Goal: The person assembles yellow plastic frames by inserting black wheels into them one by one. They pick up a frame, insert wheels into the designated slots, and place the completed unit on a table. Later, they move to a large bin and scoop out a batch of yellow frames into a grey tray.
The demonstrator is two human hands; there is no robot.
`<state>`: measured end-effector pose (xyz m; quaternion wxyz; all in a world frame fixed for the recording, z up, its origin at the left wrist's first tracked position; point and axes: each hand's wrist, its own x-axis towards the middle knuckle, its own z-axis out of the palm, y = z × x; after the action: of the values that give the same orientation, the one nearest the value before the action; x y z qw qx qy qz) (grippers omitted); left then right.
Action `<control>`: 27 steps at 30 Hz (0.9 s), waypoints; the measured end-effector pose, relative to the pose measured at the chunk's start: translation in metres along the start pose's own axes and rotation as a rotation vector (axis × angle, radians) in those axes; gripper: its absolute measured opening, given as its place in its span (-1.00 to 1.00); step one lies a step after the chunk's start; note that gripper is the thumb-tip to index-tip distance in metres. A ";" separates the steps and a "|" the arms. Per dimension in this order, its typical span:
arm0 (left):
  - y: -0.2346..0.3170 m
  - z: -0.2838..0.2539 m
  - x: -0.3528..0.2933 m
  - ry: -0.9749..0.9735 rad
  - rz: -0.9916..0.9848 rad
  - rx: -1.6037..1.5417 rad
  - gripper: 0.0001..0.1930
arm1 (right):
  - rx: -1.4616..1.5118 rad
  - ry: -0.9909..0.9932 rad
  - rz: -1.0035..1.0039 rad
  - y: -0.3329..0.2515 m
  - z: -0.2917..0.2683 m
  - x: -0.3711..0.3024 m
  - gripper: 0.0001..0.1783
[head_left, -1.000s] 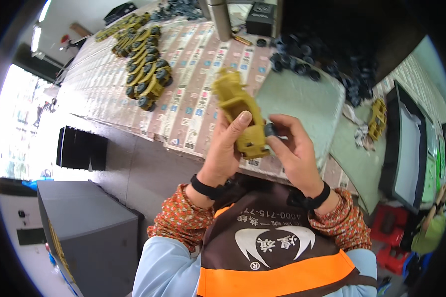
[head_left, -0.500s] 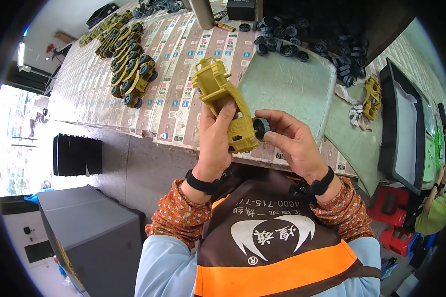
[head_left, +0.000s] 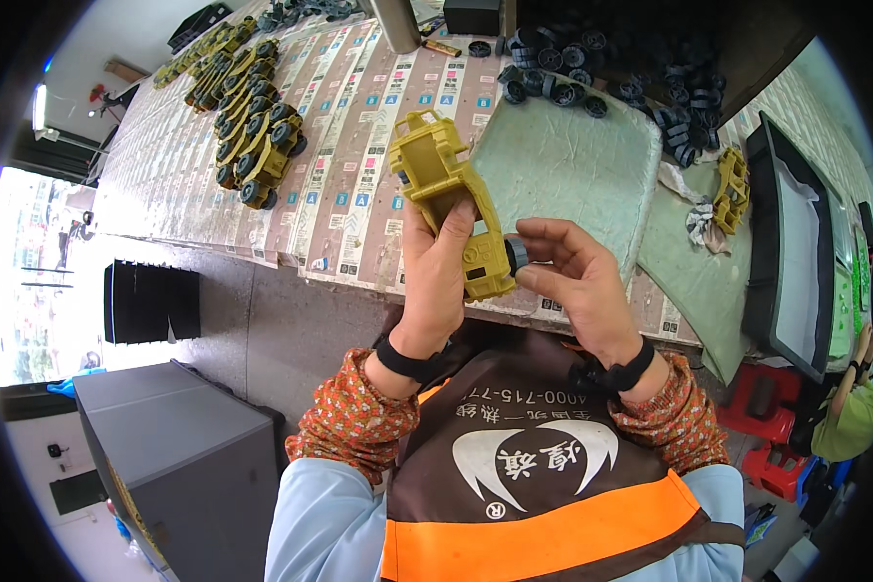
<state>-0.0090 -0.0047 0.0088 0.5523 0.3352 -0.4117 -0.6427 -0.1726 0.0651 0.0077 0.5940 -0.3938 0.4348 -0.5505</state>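
Observation:
A yellow plastic toy truck body (head_left: 433, 163) is gripped in my left hand (head_left: 433, 281), tilted above the table's front edge. My left thumb presses inside its hollow, and the other fingers are mostly hidden behind it. A dark toy wheel (head_left: 518, 253) sits against the lower right side of the body. My right hand (head_left: 584, 286) has its thumb and forefinger around that wheel. How deep the wheel sits on the body cannot be seen.
A pale green mat (head_left: 563, 165) lies under and beyond my hands. Loose dark wheels (head_left: 563, 73) are heaped behind it. Rows of wheeled yellow trucks (head_left: 252, 145) stand at left. Another yellow body (head_left: 729, 191) lies right, near a black tray (head_left: 786, 252). A person's green sleeve (head_left: 849, 417) shows far right.
The truck body and my left hand have shifted slightly to the right. The wheel now sits closer against the body's side and shows less of its face.

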 end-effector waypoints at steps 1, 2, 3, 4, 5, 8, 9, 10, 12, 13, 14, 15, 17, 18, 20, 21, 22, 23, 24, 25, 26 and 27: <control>-0.002 0.000 0.000 0.018 0.005 -0.009 -0.66 | -0.032 0.028 0.002 -0.001 0.003 -0.003 -0.48; -0.004 -0.001 0.000 0.037 0.011 -0.017 -0.67 | -0.040 0.021 0.005 -0.001 0.007 -0.007 -0.44; -0.006 -0.001 0.000 0.053 0.016 -0.026 -0.67 | -0.048 0.017 0.007 0.000 0.012 -0.013 -0.40; -0.008 0.000 0.000 0.074 0.037 -0.015 -0.69 | -0.057 0.013 0.009 0.002 0.016 -0.019 -0.35; -0.009 0.001 -0.001 0.095 0.058 -0.004 -0.70 | -0.114 -0.040 -0.072 0.004 0.018 -0.024 -0.28; -0.011 0.001 -0.003 0.142 0.064 -0.025 -0.72 | -0.230 -0.199 -0.206 0.002 0.023 -0.035 0.04; -0.010 0.002 -0.003 0.154 0.060 -0.042 -0.73 | -0.230 -0.233 -0.214 0.001 0.020 -0.034 0.06; -0.010 0.002 -0.004 0.162 0.075 -0.031 -0.73 | -0.230 -0.266 -0.221 0.000 0.015 -0.033 0.07; -0.012 0.002 -0.009 0.172 0.103 -0.010 -0.74 | -0.180 -0.297 -0.221 0.000 0.012 -0.032 0.09; -0.012 0.002 -0.010 0.160 0.096 -0.025 -0.73 | -0.131 -0.294 -0.213 0.000 0.014 -0.033 0.09; -0.011 0.001 -0.011 0.149 0.088 -0.040 -0.73 | -0.081 -0.291 -0.205 0.000 0.014 -0.033 0.09; -0.012 0.000 -0.010 0.136 0.085 -0.063 -0.73 | -0.182 -0.293 -0.211 -0.005 0.011 -0.032 0.07; -0.009 -0.001 -0.005 0.104 0.000 -0.101 -0.69 | -0.385 -0.296 -0.218 -0.018 0.006 -0.029 0.03; -0.003 0.000 -0.001 0.082 -0.046 -0.091 -0.69 | -0.431 -0.295 -0.166 -0.026 -0.002 -0.018 -0.06; 0.001 -0.003 0.007 -0.003 -0.153 -0.106 -0.66 | -0.433 -0.317 0.015 -0.038 -0.030 0.027 -0.46; 0.003 -0.005 0.011 -0.049 -0.199 -0.112 -0.63 | -0.622 -0.167 -0.018 -0.044 -0.048 0.053 -0.55; 0.006 -0.008 0.013 -0.096 -0.243 -0.114 -0.60 | -0.804 -0.012 -0.053 -0.048 -0.068 0.081 -0.64; 0.010 -0.010 0.012 -0.137 -0.286 -0.114 -0.56 | -1.104 0.108 -0.142 -0.054 -0.093 0.112 -0.65; 0.010 -0.013 0.012 -0.171 -0.287 -0.069 -0.51 | -1.398 0.236 -0.231 -0.055 -0.117 0.138 -0.65; 0.009 -0.016 0.013 -0.166 -0.313 -0.094 -0.50 | -1.477 0.303 -0.268 -0.051 -0.134 0.155 -0.63; 0.007 -0.019 0.013 -0.157 -0.338 -0.118 -0.49 | -1.553 0.368 -0.305 -0.045 -0.149 0.170 -0.60; 0.007 -0.022 0.013 -0.144 -0.366 -0.142 -0.49 | -1.587 0.355 -0.312 -0.035 -0.164 0.182 -0.59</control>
<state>0.0111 -0.0212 0.0064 0.4178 0.3177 -0.3363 -0.7820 -0.3369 -0.1175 -0.0251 -0.0209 -0.6592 0.7217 -0.2101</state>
